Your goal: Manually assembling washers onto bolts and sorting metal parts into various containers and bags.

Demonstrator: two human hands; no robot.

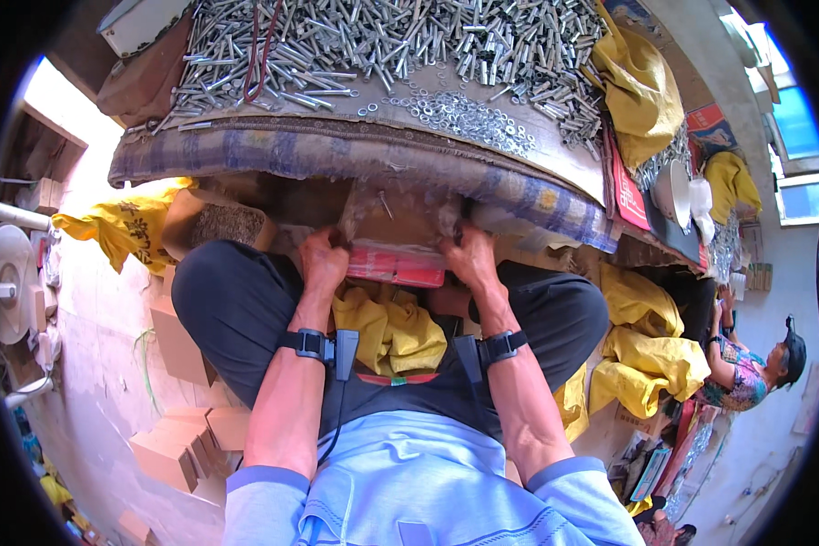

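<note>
Both the left hand and right hand grip a clear bag of bolts, unsealed, bolts left heaped above.

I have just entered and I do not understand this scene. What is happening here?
A seated person grips a clear plastic bag with the left hand and right hand, over a red box on the lap. Above, a padded table carries heaps of metal bolts and washers. Another person sits on the right.
</note>
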